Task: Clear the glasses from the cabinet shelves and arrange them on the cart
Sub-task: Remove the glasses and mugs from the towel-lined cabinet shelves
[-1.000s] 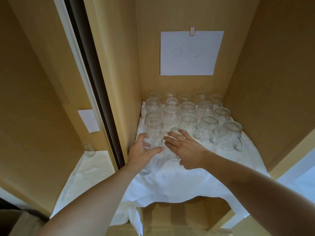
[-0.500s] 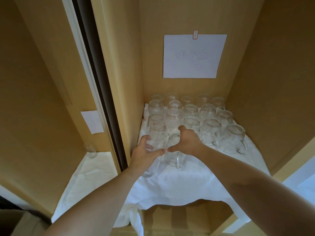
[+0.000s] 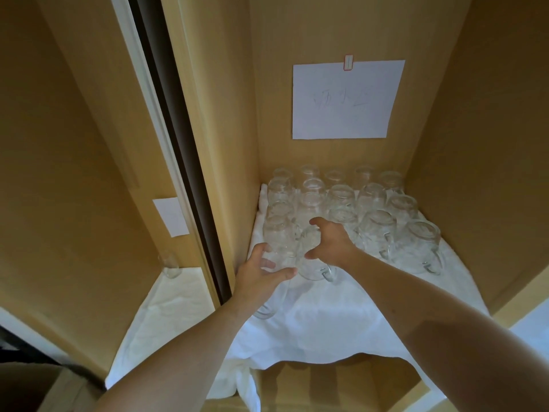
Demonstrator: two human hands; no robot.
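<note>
Both hands reach into the right bay of the cabinet (image 3: 475,144), onto a shelf covered by a white cloth (image 3: 341,316).

The left hand (image 3: 261,278) wraps a clear glass (image 3: 274,281) at the front left of the cloth: its thumb lies across the near side, pointing right, and its fingers (image 3: 266,263) curl round the far side, seen through the glass. The lower end of this glass shows below the wrist (it looks tipped toward the camera, though whether it is off the cloth cannot be told).

The right hand (image 3: 332,243) is clamped on a handled mug (image 3: 312,257) just beside that glass, thumb on the near left side, fingers curved over the top and far side. The mug's handle (image 3: 326,273) sticks out toward the camera. The two held pieces are touching or nearly so.

Behind the hands stand the rest of the glasses (image 3: 341,197), upside down in close rows to the back wall, with another mug (image 3: 416,248) at the front right.

A paper sheet (image 3: 347,99) with faint writing is stuck to the back wall. In the left bay a single glass (image 3: 170,264) stands on another cloth, below a small label (image 3: 171,217).
</note>
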